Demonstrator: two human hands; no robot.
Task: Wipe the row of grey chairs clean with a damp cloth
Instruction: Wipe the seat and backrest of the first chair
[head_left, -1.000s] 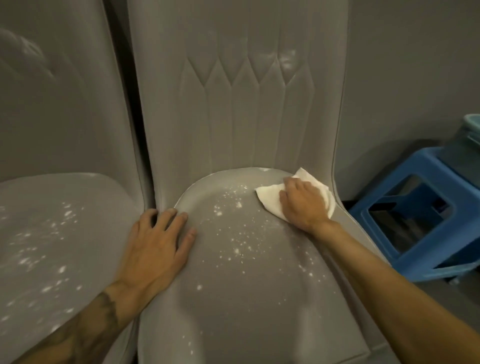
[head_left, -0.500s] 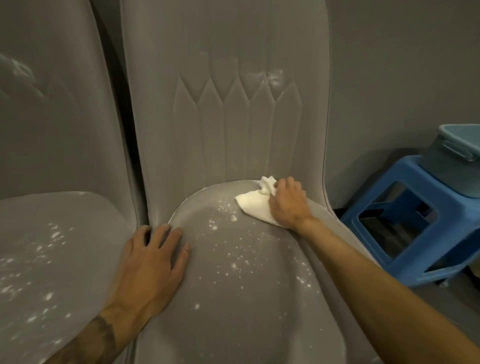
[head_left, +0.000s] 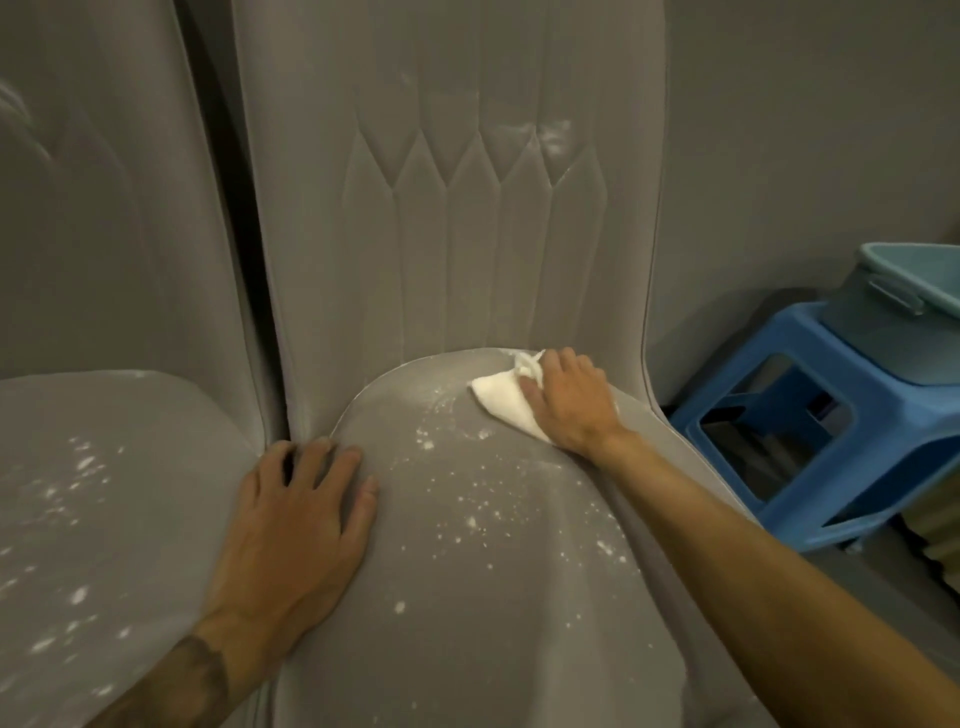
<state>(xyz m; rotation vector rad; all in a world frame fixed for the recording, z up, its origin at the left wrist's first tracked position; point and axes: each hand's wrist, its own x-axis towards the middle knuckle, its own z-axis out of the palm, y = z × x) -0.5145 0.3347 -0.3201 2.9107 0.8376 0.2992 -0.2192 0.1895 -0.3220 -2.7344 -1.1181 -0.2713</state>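
Resting flat nearest me, the left hand (head_left: 296, 525) is spreading its fingers wide on the speckled chair seat (head_left: 467, 597). Further back, the right hand (head_left: 571, 405) is pressing palm-down on the one white cloth (head_left: 501, 402) at the seat's back edge, loose corner pointing left. A second grey chair (head_left: 104, 493) is sitting left, with one blue stool (head_left: 883, 415) carrying one tub (head_left: 893, 317) on the right.

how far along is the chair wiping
Barely started. Only the back corner of the right chair's seat beside the white cloth looks speck-free. The right hand presses the cloth there; the left hand rests flat. White specks cover the rest, and the left chair's seat is also speckled.
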